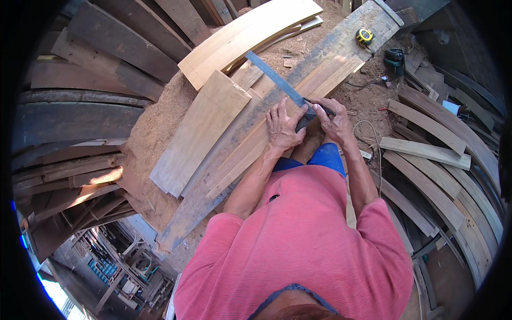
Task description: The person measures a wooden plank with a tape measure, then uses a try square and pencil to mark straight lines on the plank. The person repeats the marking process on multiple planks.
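Note:
A try square with a long grey blade (274, 76) lies slantwise across narrow wooden strips (326, 76) in front of me. Its dark stock is by my left hand (284, 127), whose fingers press on the wood and blade while the thumb bears on the stock. My right hand (334, 121) is closed around a dark, slim marking tool (321, 108) beside the square's corner; its tip is hidden. Under the strips runs a long, stained workbench plank (341, 40). A wide pale board (205, 125) rests along its left side.
A yellow and black tape measure (364, 36) sits at the plank's far end. Broad boards (250, 32) lie beyond, on sawdust (146, 128). A dark power tool (393, 60) with a cord is at the right. Timber stacks (90, 125) line the left, and curved planks (426, 181) the right.

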Demonstrator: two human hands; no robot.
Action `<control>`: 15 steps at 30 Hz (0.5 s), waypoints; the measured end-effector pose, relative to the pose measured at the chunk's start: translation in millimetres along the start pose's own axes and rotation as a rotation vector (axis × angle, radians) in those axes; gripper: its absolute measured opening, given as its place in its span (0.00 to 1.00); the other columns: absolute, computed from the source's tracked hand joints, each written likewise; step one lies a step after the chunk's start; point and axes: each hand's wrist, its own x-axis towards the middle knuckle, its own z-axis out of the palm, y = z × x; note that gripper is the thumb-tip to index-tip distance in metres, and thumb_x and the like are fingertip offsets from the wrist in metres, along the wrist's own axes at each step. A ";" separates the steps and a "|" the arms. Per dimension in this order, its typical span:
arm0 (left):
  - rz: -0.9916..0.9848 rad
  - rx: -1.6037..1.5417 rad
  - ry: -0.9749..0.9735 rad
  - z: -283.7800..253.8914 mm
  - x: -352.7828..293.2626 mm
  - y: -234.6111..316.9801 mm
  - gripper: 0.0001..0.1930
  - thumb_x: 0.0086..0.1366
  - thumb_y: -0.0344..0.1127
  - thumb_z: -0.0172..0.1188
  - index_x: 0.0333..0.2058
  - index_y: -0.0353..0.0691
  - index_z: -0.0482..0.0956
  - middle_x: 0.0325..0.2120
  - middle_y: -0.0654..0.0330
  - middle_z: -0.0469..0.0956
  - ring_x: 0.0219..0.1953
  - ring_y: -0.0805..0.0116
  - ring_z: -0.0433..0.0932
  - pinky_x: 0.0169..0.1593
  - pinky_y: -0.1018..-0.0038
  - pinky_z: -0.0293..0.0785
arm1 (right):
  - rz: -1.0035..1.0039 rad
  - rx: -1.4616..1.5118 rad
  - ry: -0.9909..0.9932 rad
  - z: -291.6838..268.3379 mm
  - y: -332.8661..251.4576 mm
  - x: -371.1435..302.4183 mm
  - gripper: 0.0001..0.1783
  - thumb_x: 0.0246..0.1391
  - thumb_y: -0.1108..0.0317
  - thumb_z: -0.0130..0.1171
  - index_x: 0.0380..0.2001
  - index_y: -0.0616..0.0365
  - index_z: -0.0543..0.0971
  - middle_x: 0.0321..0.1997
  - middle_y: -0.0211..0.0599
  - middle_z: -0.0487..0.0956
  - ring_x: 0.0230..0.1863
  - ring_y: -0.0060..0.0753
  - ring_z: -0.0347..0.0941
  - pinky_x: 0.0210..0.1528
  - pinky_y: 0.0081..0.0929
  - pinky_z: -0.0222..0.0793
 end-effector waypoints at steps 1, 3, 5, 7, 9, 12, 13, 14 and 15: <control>-0.002 0.003 0.002 -0.1 -0.3 0.0 0.35 0.51 0.45 0.73 0.62 0.70 0.84 0.70 0.40 0.62 0.67 0.38 0.62 0.70 0.42 0.57 | -0.039 -0.041 0.000 -1.2 2.7 -0.1 0.12 0.67 0.63 0.66 0.47 0.56 0.90 0.41 0.46 0.88 0.41 0.48 0.83 0.47 0.41 0.78; -0.003 0.007 0.006 -0.3 0.1 -1.0 0.35 0.51 0.45 0.73 0.62 0.69 0.84 0.70 0.40 0.62 0.67 0.38 0.62 0.70 0.42 0.57 | -0.095 -0.150 -0.040 -7.3 4.7 0.8 0.11 0.67 0.64 0.65 0.46 0.56 0.90 0.40 0.46 0.87 0.41 0.49 0.83 0.47 0.42 0.78; -0.012 0.014 -0.010 -0.6 -1.9 -1.2 0.34 0.51 0.45 0.73 0.62 0.69 0.84 0.70 0.40 0.62 0.67 0.38 0.62 0.70 0.43 0.57 | -0.131 -0.283 -0.120 -17.7 2.5 3.3 0.11 0.67 0.65 0.64 0.45 0.56 0.89 0.39 0.46 0.87 0.41 0.50 0.83 0.47 0.42 0.78; -0.013 0.007 -0.014 -2.1 -0.8 0.1 0.34 0.51 0.45 0.73 0.61 0.69 0.84 0.70 0.41 0.62 0.66 0.38 0.63 0.70 0.43 0.57 | -0.059 -0.171 -0.049 -19.9 -7.7 1.7 0.11 0.67 0.64 0.64 0.44 0.57 0.89 0.39 0.47 0.87 0.41 0.50 0.82 0.47 0.42 0.78; -0.011 -0.010 -0.011 -2.9 -0.7 0.9 0.34 0.51 0.44 0.73 0.61 0.69 0.84 0.70 0.41 0.62 0.66 0.38 0.63 0.70 0.43 0.57 | -0.029 -0.089 0.001 -15.0 -14.2 2.7 0.11 0.66 0.64 0.65 0.44 0.57 0.89 0.38 0.47 0.87 0.41 0.51 0.82 0.47 0.42 0.78; -0.012 -0.016 -0.003 -1.7 0.6 0.9 0.35 0.50 0.45 0.74 0.62 0.70 0.84 0.70 0.41 0.62 0.66 0.38 0.62 0.70 0.43 0.57 | -0.012 -0.025 0.009 -6.2 -13.1 4.3 0.11 0.66 0.63 0.65 0.42 0.56 0.89 0.38 0.47 0.87 0.42 0.52 0.82 0.47 0.43 0.78; -0.009 -0.009 -0.005 -1.8 0.8 0.9 0.36 0.50 0.45 0.74 0.62 0.70 0.83 0.70 0.41 0.62 0.66 0.38 0.62 0.70 0.42 0.57 | 0.013 -0.013 -0.014 -5.7 -11.4 2.4 0.11 0.66 0.62 0.65 0.42 0.56 0.89 0.38 0.47 0.87 0.42 0.53 0.82 0.47 0.44 0.78; -0.006 -0.002 -0.008 -1.9 1.1 0.9 0.36 0.50 0.45 0.74 0.63 0.70 0.83 0.70 0.41 0.61 0.66 0.38 0.62 0.69 0.42 0.57 | 0.039 -0.001 -0.037 -6.1 -10.0 1.0 0.11 0.67 0.61 0.64 0.42 0.55 0.89 0.38 0.47 0.87 0.42 0.54 0.82 0.47 0.45 0.78; -0.006 0.002 -0.012 -1.1 -0.8 0.8 0.36 0.50 0.45 0.74 0.63 0.70 0.83 0.70 0.41 0.61 0.66 0.37 0.62 0.69 0.42 0.57 | 0.047 -0.064 -0.064 -9.5 -7.8 -1.0 0.12 0.67 0.60 0.63 0.43 0.55 0.89 0.39 0.48 0.87 0.43 0.55 0.82 0.47 0.46 0.78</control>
